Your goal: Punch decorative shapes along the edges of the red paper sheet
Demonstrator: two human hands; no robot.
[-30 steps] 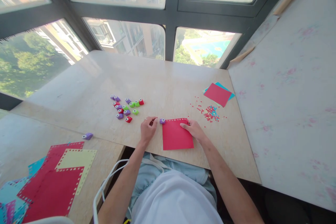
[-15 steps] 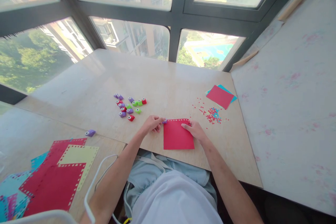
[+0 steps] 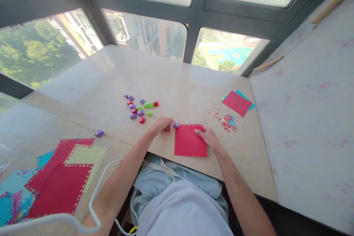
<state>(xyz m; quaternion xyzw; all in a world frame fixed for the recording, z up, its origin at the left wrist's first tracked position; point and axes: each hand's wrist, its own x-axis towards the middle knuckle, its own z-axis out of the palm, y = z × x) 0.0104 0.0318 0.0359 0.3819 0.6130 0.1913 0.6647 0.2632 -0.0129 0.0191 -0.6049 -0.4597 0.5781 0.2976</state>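
Observation:
My right hand (image 3: 209,136) grips the right edge of a square red paper (image 3: 190,142), thumb flat on top and the other fingers mostly hidden. Small holes run along the paper's top edge. A small purple craft punch (image 3: 176,125) sits at the top left corner of the paper. My left hand (image 3: 165,124) is beside the punch on its left, fingers curled in and the index fingertip close to it. I see nothing in that hand. The red sheet lies near the front edge of the table (image 3: 171,81).
Several purple, green and red craft punches (image 3: 139,107) cluster to the left. Another purple punch (image 3: 99,133) lies apart. Punched red, yellow and blue sheets (image 3: 63,188) overlap at far left, near a white cable (image 3: 95,195). Paper bits (image 3: 229,122) and stacked cards (image 3: 237,103) lie right.
My left fingers have come slightly off the purple punch, which now shows more fully. My right hand keeps its hold on the red paper. The whole view has shifted a little.

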